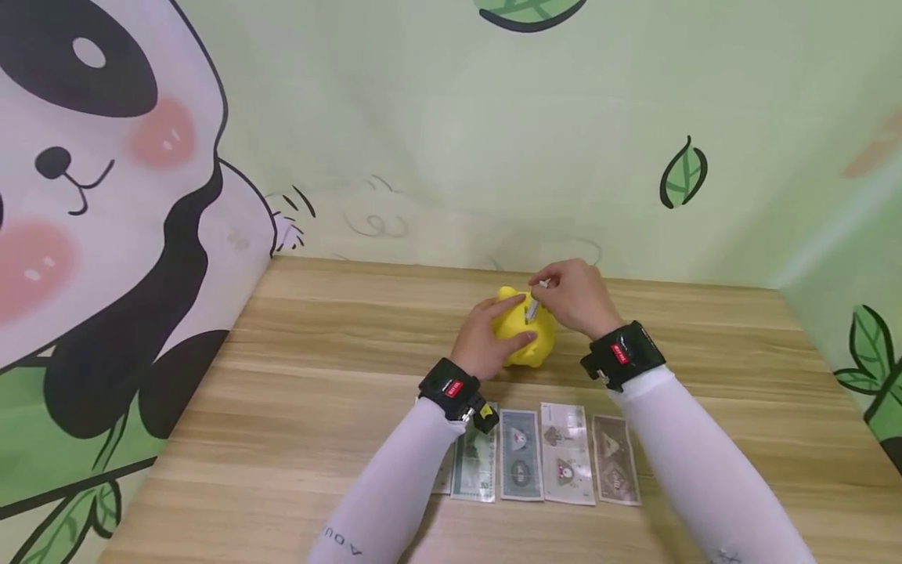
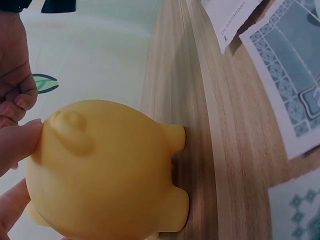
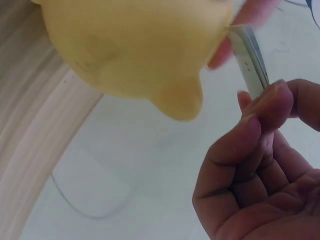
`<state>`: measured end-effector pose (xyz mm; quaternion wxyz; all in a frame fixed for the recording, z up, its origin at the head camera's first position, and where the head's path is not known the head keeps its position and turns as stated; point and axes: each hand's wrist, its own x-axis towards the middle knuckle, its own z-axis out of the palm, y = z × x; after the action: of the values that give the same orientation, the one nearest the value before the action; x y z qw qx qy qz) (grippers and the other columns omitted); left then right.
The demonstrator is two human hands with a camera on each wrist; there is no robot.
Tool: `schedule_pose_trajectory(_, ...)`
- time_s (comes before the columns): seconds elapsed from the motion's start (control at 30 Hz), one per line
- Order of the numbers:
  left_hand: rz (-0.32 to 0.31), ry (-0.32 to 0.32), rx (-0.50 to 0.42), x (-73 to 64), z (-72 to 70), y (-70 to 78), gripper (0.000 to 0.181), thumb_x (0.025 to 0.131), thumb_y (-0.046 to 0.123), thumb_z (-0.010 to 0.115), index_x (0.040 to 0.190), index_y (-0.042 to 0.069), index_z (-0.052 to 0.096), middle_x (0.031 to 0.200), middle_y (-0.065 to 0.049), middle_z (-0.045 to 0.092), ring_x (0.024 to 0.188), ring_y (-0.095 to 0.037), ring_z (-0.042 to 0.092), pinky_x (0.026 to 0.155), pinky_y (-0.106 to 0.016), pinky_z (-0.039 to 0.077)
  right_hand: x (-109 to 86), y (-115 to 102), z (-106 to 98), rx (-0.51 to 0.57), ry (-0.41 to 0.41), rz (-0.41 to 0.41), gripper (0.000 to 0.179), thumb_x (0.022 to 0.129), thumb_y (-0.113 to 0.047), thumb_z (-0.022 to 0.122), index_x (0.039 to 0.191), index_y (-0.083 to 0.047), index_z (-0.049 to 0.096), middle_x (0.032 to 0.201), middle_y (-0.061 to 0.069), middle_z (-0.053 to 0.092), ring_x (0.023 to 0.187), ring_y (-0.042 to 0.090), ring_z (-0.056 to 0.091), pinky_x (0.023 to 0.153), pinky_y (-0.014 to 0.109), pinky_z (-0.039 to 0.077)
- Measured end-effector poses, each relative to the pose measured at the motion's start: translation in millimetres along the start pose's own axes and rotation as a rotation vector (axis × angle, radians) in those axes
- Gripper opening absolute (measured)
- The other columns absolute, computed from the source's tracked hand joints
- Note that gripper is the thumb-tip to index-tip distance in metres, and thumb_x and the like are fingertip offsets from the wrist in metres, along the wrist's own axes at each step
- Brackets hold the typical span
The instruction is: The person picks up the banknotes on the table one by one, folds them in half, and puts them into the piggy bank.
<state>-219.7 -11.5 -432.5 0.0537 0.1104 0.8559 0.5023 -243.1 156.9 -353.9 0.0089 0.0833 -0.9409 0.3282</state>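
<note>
A yellow piggy bank (image 1: 543, 333) stands on the wooden table toward the back, its round body and stubby feet showing in the left wrist view. My left hand (image 1: 482, 341) holds it from the left, thumb and fingers spread across its top on either side of the slot. Between thumb and fingertips, my right hand (image 1: 579, 294) pinches a folded banknote (image 3: 250, 65). The note's lower end is at the slot in the bank's top, and its upper part sticks out toward my fingers.
In front of the bank lies a row of flat banknotes: a green one (image 1: 475, 462), a blue-grey one (image 1: 521, 454), a pale one (image 1: 567, 454) and a brown one (image 1: 616, 460). Another, at the left, is mostly hidden under my left forearm. A wall with panda and leaf pictures borders the table (image 1: 338, 337).
</note>
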Motion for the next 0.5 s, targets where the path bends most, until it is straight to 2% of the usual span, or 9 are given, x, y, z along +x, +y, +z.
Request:
schedule_pose_trajectory(0.23, 0.018, 0.003, 0.033, 0.7, -0.2, -0.5, 0.064, 0.095, 0.035, 0.076, 0.153, 0.029, 0.051, 0.162, -0.015, 0.042, 0.144, -0.037, 0.047, 0.119, -0.053, 0.041, 6.7, -7, 2, -0.033, -0.053, 0.007, 0.024, 0.095, -0.017, 0.066, 0.11, -0.003, 0.077, 0.079, 0.01, 0.07, 0.06, 0.018, 0.058, 0.052, 0.025, 0.045)
schedule_pose_trajectory(0.37, 0.011, -0.001, 0.027, -0.1, -0.5, -1.0, 0.065, 0.095, 0.036, 0.076, 0.154, 0.027, 0.051, 0.162, -0.015, 0.042, 0.143, -0.037, 0.048, 0.118, -0.052, 0.042, 6.3, -12, 9, -0.073, -0.041, -0.004, 0.022, 0.095, -0.019, 0.069, 0.108, -0.002, 0.077, 0.081, 0.011, 0.07, 0.061, 0.019, 0.058, 0.052, 0.026, 0.046)
schedule_pose_trajectory(0.5, 0.007, -0.003, 0.015, -1.6, -0.9, -0.8, 0.063, 0.095, 0.036, 0.076, 0.153, 0.023, 0.053, 0.161, -0.015, 0.043, 0.141, -0.037, 0.05, 0.117, -0.051, 0.044, 0.6, -14, 14, -0.102, -0.023, -0.029, 0.025, 0.096, -0.024, 0.073, 0.11, -0.003, 0.077, 0.086, 0.012, 0.073, 0.069, 0.023, 0.063, 0.057, 0.026, 0.047)
